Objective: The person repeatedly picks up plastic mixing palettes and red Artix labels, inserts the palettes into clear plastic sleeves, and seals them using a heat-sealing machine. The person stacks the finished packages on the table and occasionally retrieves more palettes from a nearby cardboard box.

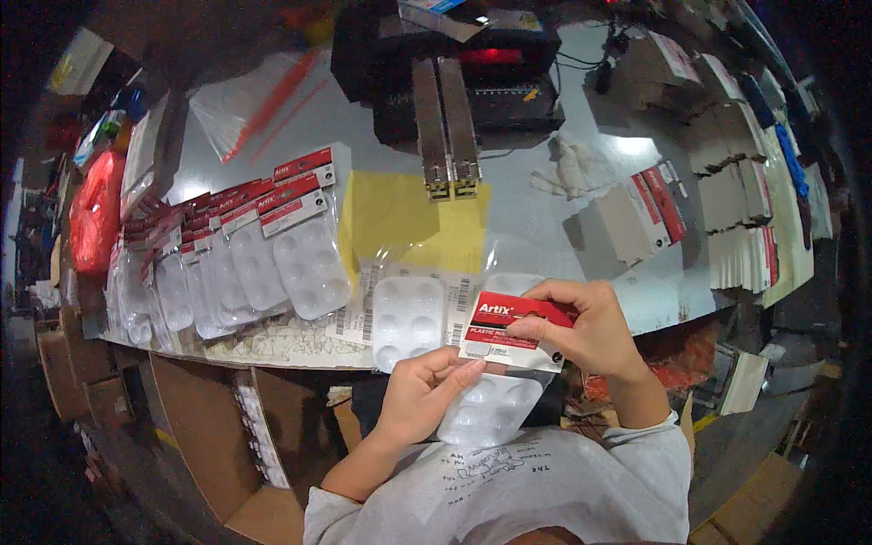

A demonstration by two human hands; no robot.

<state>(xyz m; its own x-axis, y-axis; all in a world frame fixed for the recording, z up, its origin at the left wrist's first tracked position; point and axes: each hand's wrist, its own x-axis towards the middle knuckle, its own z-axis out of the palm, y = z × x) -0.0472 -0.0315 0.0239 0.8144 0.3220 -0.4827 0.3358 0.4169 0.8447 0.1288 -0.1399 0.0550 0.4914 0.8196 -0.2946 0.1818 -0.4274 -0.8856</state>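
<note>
A white plastic paint palette (490,411) in a clear bag hangs in front of my body at the table's near edge. My left hand (418,392) pinches the bag beside the lower edge of a red and white header card (518,338). With thumb and fingers, my right hand (590,331) grips the card's upper right part at the top of the bag. Just beyond my hands lies another bagged palette (409,313) with a barcode label. A further palette (516,283) is partly hidden behind the card.
Packed palettes with header cards (304,263) overlap along the table's left. A dark machine with two metal arms (436,127) reaches over a yellow sheet (391,213). To the right are a card stack (631,218), a crumpled cloth (572,170) and more stacks (740,186). Cardboard boxes (195,436) stand below.
</note>
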